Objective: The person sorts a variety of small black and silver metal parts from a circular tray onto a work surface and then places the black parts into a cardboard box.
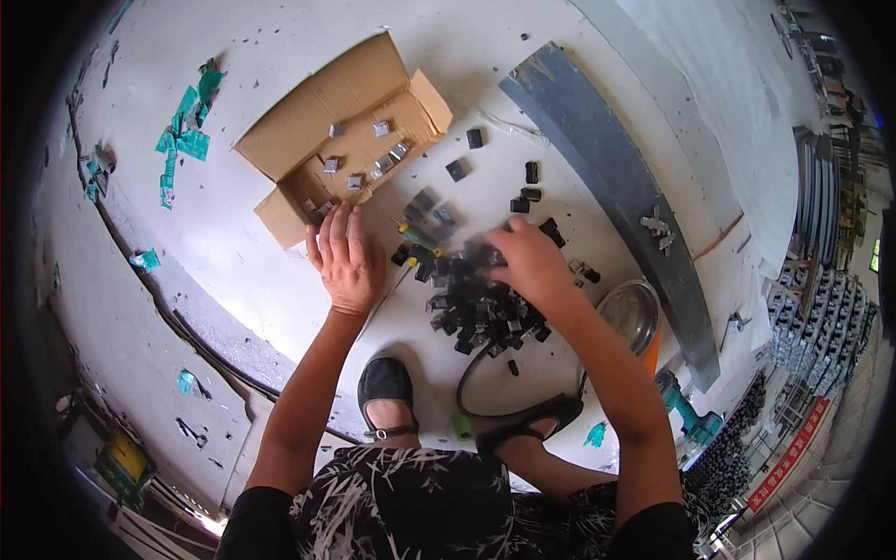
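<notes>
My left hand (347,259) lies flat with fingers stretched out, its fingertips at the near edge of an open cardboard box (322,89). Small silvery metal pieces (381,128) are scattered inside that box. My right hand (534,263) is over a heap of small black blocks (485,308), thumb and fingers apart with nothing clearly held between them. Some black pieces (425,201) left of it are smeared by motion. Between my hands lies a tool with a green and yellow handle (418,237), probably a screwdriver.
Right of the heap lies a long dark grey metal channel (616,177) with a few metal pieces on it. A metal bowl (632,315) and a teal power tool (691,411) are near my right arm. Torn green tape (187,131) lies left. Loose black blocks (532,173) dot the floor.
</notes>
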Motion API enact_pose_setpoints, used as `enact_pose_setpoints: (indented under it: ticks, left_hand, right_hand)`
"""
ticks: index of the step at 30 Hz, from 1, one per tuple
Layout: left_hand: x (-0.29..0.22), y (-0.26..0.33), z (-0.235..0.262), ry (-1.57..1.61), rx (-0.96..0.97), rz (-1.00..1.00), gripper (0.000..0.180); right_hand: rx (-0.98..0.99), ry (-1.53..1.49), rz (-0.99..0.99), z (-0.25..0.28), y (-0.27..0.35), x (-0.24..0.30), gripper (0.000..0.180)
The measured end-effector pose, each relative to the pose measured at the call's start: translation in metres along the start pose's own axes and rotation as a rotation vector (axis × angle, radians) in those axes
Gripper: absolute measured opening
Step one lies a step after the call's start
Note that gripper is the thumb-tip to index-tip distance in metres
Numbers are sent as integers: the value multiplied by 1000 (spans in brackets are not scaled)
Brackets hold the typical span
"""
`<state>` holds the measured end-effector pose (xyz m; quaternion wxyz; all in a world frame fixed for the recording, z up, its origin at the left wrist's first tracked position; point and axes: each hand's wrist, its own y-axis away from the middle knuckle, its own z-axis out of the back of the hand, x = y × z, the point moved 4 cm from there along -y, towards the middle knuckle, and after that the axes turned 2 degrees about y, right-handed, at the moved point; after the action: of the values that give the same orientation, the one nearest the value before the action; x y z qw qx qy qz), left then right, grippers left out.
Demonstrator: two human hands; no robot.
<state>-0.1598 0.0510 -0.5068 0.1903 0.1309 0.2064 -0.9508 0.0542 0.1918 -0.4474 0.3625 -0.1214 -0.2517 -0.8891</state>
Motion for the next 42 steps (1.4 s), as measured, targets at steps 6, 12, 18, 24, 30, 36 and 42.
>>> enact_pose_setpoints:
  ticks: [6, 12, 18, 24, 30, 36, 42]
  left_hand:
    - [-2, 2, -3, 19, -21, -4, 57]
    - [-3, -1, -1, -1, 0, 9, 57]
    - [-1, -1, 1, -7, -29, 3, 55]
    - [-3, 0, -1, 32, 6, -8, 56]
    - [0, -1, 8, 31, -23, 19, 55]
    - [-60, -25, 15, 451, 118, -284, 41]
    - [-75, -31, 7, 370, 256, -333, 35]
  right_hand:
    - [-38, 1, 7, -14, 9, -13, 22]
    - [-119, -117, -7, -10, 9, -17, 15]
    - [-117, -104, 65, -22, 2, 16, 13]
    - [-270, -253, -21, -14, -3, -3, 12]
    - [-122, -1280, -239, 65, -56, 48, 23]
    - [-131, -473, -122, 24, -35, 2, 27]
    - [-58, 96, -85, -28, 15, 2, 25]
